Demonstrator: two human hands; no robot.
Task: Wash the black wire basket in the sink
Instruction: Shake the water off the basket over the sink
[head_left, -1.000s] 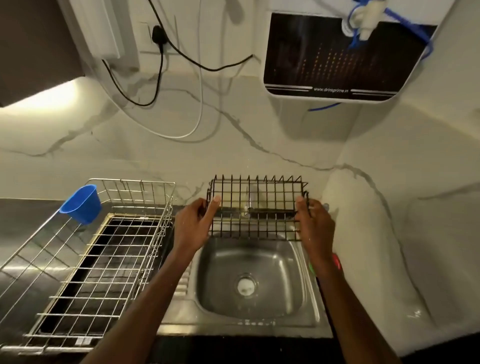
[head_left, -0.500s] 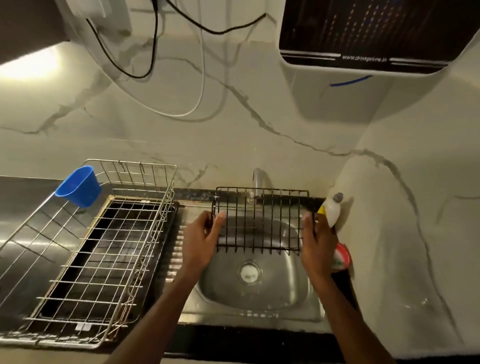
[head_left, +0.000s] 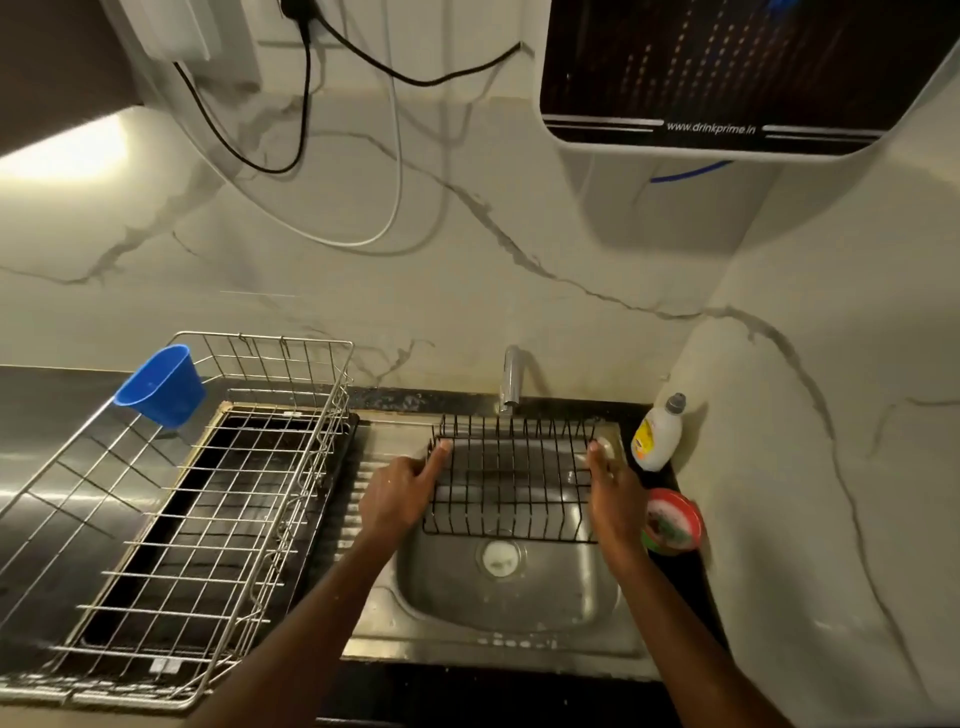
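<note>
On the counter at the left stands a steel wire dish rack (head_left: 171, 509) with a blue plastic cup (head_left: 161, 387) hooked on its far left rim; it holds nothing else, so it looks ready to take the washed item. Just right of it, over the ribbed drainboard, the left hand (head_left: 397, 493) grips the left end of the black wire basket (head_left: 511, 480), thumb laid along the top wire and the other fingers curled behind the end wall. The basket hangs level over the far half of the stainless sink (head_left: 506, 587), its far edge right below the spout of the tap (head_left: 511, 376). No water stream is visible, and no suds or sponge show on the wires, so the washing proper seems not yet begun; only the placing under the tap appears done. The right hand (head_left: 610, 493) clasps the basket's right end in the same way, thumb up on the top wire. At the sink's far right corner stand a dish-soap bottle (head_left: 657, 436) and, nearer, a round red-and-green tub (head_left: 672, 522), both untouched. Left to do, by this judgement: wetting, soaping, scrubbing, rinsing and racking.
</note>
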